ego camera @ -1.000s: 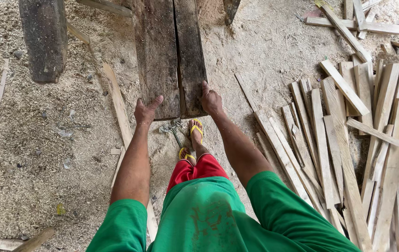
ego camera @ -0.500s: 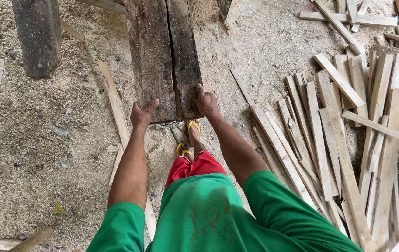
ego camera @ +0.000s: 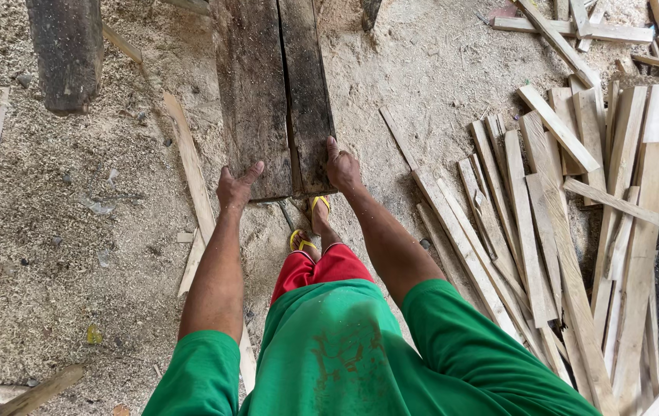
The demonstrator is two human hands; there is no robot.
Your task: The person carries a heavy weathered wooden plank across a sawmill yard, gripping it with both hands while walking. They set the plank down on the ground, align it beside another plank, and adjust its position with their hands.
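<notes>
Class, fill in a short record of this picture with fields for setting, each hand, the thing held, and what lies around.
Setting: sawdust-covered ground, seen from above
Left hand: gripping the near left corner of the plank
Right hand: gripping the near right corner of the plank
Thing held: wide dark plank, split lengthwise by a crack
Right side: pile of pale wood slats
Upper left: dark timber block
Feet: yellow sandals
</notes>
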